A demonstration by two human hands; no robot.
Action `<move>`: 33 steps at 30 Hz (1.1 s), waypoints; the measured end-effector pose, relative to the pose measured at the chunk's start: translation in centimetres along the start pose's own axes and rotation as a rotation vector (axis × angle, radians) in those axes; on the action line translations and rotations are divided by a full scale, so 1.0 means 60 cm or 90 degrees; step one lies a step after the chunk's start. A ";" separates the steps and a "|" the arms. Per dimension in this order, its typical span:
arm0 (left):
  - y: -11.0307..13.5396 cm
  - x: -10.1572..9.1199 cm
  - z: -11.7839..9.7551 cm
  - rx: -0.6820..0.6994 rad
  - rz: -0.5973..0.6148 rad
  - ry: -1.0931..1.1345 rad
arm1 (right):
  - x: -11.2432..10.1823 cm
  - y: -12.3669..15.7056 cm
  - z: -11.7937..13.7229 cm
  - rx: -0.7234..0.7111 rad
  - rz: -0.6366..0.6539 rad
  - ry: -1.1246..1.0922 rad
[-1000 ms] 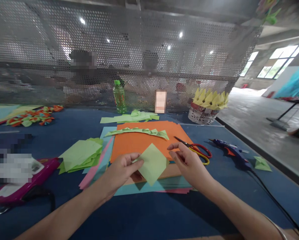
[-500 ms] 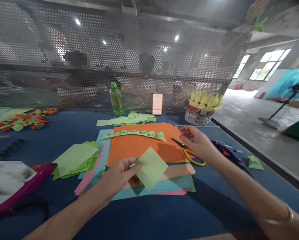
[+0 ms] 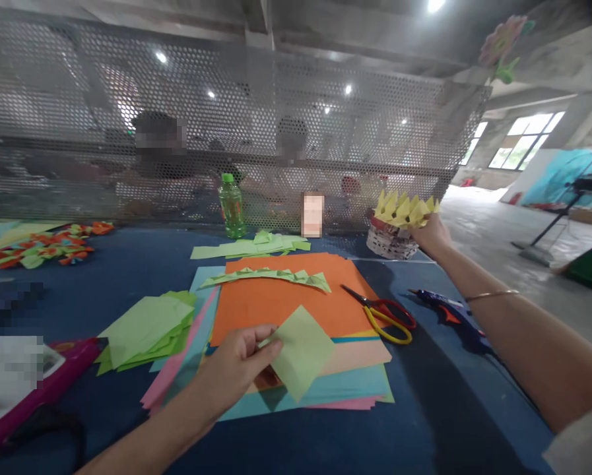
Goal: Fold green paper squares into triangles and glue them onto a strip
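A blue table carries stacked paper and a basket.

Out at ten o'clock, there's the bottle, upright on the table, green cap on top, close to the perforated panel that stretches right across twelve. Dim, blurred people show through its holes! Swing to nine: orange-and-green bits in a loose heap. Down at eight, a magenta object, partly blurred, cut by the frame. Between one and two, a pink flower; at two, bright windows. And at three, a dark stand on the floor, something green beside it.
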State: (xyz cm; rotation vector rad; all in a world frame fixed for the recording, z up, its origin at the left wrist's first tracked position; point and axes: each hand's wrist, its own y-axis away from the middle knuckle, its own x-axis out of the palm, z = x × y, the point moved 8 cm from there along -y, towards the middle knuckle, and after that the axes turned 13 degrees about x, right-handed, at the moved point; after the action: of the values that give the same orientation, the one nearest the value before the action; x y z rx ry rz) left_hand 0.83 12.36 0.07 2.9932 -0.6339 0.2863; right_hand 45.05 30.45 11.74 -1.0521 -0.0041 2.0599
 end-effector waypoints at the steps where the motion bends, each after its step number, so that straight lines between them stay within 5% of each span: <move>1: 0.000 0.000 0.002 -0.008 0.004 0.004 | 0.003 -0.003 0.003 -0.003 -0.004 0.006; 9: -0.001 -0.001 0.004 -0.013 0.016 0.010 | 0.012 -0.016 0.020 -0.022 0.007 0.121; 20: -0.003 -0.004 0.009 -0.002 0.003 -0.008 | -0.006 0.057 0.046 -0.159 -0.032 0.128; 26: -0.001 0.005 0.001 0.023 0.015 -0.029 | -0.034 0.143 0.072 -0.295 -0.051 0.114; 33: -0.009 -0.012 -0.014 0.039 0.008 -0.116 | -0.056 0.315 0.101 -0.465 0.040 0.077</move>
State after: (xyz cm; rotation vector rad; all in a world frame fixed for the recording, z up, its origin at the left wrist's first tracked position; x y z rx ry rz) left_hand 0.24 13.24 0.73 3.1001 -0.6707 0.0345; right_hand 29.66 17.49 11.57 -1.6197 -0.7139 2.0850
